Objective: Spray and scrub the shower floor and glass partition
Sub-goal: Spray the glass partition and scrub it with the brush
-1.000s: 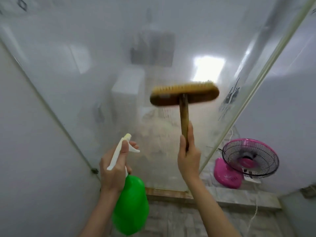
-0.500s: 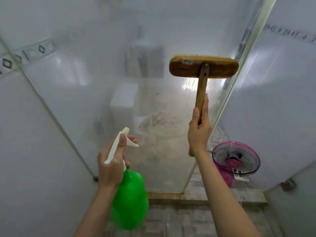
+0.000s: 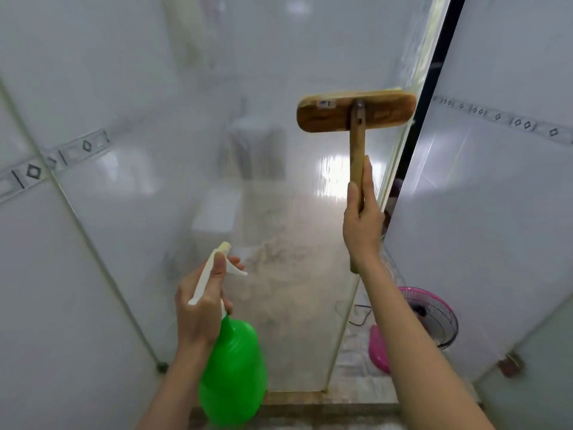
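The hazy glass partition fills the middle of the view, streaked and wet low down. My right hand grips the wooden handle of a scrub brush, whose flat wooden head is held high against the glass near its right edge. My left hand holds a green spray bottle by its white trigger head, lower left, with the nozzle facing the glass. The shower floor shows only as a strip of tile at the bottom edge.
White tiled walls close in on the left and right. A pink fan stands on the floor beyond the glass edge at lower right. A brown sill runs under the partition.
My right hand has carried the brush up the glass from mid height to high up near the right edge. The view has tilted upward. My left hand keeps hold of the bottle.
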The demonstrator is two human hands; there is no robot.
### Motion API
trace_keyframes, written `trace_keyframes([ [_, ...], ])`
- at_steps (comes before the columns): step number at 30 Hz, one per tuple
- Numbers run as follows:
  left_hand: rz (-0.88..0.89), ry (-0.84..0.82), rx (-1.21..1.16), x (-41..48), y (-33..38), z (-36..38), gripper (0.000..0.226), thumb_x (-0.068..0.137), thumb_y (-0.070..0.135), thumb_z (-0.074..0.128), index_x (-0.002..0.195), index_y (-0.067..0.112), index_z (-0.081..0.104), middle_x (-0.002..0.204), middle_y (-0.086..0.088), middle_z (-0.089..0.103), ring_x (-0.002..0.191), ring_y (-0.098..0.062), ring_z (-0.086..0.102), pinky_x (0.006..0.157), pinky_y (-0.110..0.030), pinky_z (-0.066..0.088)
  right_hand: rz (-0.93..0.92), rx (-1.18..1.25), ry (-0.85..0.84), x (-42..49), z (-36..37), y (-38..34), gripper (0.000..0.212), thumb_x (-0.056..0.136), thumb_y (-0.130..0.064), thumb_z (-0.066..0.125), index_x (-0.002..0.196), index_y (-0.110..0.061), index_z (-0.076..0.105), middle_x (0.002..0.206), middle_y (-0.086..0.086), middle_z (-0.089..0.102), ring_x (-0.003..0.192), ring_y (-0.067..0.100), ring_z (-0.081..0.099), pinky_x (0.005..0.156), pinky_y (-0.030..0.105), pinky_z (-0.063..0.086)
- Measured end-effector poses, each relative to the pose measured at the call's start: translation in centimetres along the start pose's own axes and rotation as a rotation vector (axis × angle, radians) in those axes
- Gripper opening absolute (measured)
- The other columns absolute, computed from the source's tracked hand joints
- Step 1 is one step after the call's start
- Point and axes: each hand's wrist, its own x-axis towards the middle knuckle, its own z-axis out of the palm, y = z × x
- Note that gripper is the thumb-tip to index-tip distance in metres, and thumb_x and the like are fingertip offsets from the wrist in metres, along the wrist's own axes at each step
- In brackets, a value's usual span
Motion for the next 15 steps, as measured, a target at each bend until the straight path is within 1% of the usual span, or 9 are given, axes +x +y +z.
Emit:
trace_keyframes([
  [2,0.011,0.001,-0.01,0.4,0.8,0.4,0.038,0.098,0.048,0.054,0.095,0.018,0.078,0.084,0.005,0.078,0.037,-0.009,0.045,0.041,-0.019,0.041,0.043,0.012,-0.007,-2.8,-0.3,2.3,0.049,0.103,-0.033,0.037,0.148,-0.045,0.022,0.077,0.005,0.052,0.048,0.009,0.038,0.047,0.032,0.042],
  [3,0.017,-0.003,-0.009,0.6,1.2,0.6,0.039,0.097,0.047,0.052,0.095,0.018,0.078,0.083,0.005,0.078,0.037,-0.009,0.044,0.041,-0.019,0.041,0.074,0.014,-0.02,-5.1,-0.4,3.9,0.049,0.103,-0.034,0.037,0.146,-0.051,0.021,0.075,-0.004,0.053,0.048,0.006,0.038,0.046,0.027,0.039],
  [4,0.026,-0.007,-0.015,0.7,1.5,0.8,0.039,0.096,0.045,0.05,0.096,0.019,0.078,0.081,0.005,0.078,0.037,-0.009,0.044,0.041,-0.019,0.04,0.104,0.011,-0.034,-7.3,-0.8,5.0,0.05,0.102,-0.034,0.038,0.143,-0.056,0.019,0.079,-0.016,0.055,0.048,0.005,0.039,0.046,0.022,0.038],
  [5,0.032,-0.009,-0.03,0.9,1.9,1.0,0.038,0.096,0.045,0.05,0.098,0.019,0.078,0.082,0.005,0.078,0.038,-0.01,0.043,0.041,-0.019,0.04,0.122,0.005,-0.04,-8.6,-1.2,5.2,0.05,0.102,-0.034,0.038,0.14,-0.06,0.018,0.086,-0.02,0.058,0.047,0.004,0.039,0.047,0.018,0.038],
  [7,0.037,-0.005,-0.063,1.3,2.6,1.5,0.037,0.096,0.047,0.053,0.102,0.02,0.077,0.086,0.004,0.078,0.038,-0.01,0.042,0.04,-0.019,0.04,0.093,-0.012,-0.035,-6.4,-1.3,4.1,0.05,0.102,-0.034,0.038,0.142,-0.056,0.019,0.078,0.001,0.059,0.047,0.004,0.036,0.045,0.018,0.036],
  [8,0.043,-0.002,-0.07,1.5,3.0,1.8,0.034,0.097,0.048,0.055,0.101,0.023,0.077,0.087,0.003,0.079,0.038,-0.01,0.042,0.04,-0.019,0.04,0.071,-0.005,-0.007,-3.5,-1.5,2.6,0.049,0.102,-0.034,0.038,0.145,-0.051,0.02,0.075,0.014,0.054,0.047,0.005,0.035,0.046,0.02,0.036],
  [9,0.053,0.002,-0.075,1.6,3.3,2.1,0.03,0.098,0.048,0.056,0.097,0.026,0.077,0.087,0.002,0.079,0.038,-0.009,0.042,0.04,-0.02,0.04,0.056,0.014,0.028,-0.3,-1.7,0.7,0.049,0.103,-0.034,0.037,0.147,-0.046,0.021,0.072,0.019,0.05,0.047,0.006,0.035,0.046,0.019,0.036],
  [12,0.063,0.012,-0.084,2.0,4.4,2.7,0.029,0.094,0.048,0.053,0.082,0.039,0.078,0.085,-0.002,0.078,0.04,-0.009,0.045,0.044,-0.021,0.042,-0.026,0.016,0.113,5.5,-2.9,-2.2,0.048,0.103,-0.035,0.036,0.149,-0.042,0.024,0.066,0.023,0.044,0.046,0.009,0.033,0.044,0.022,0.035],
  [15,0.091,-0.001,-0.081,2.4,5.7,3.3,0.032,0.096,0.048,0.052,0.076,0.046,0.077,0.081,-0.002,0.078,0.044,-0.016,0.05,0.051,-0.027,0.044,0.005,0.001,0.022,1.7,-3.2,1.0,0.049,0.103,-0.035,0.036,0.149,-0.045,0.021,0.076,0.02,0.055,0.046,0.018,0.038,0.048,0.029,0.041],
])
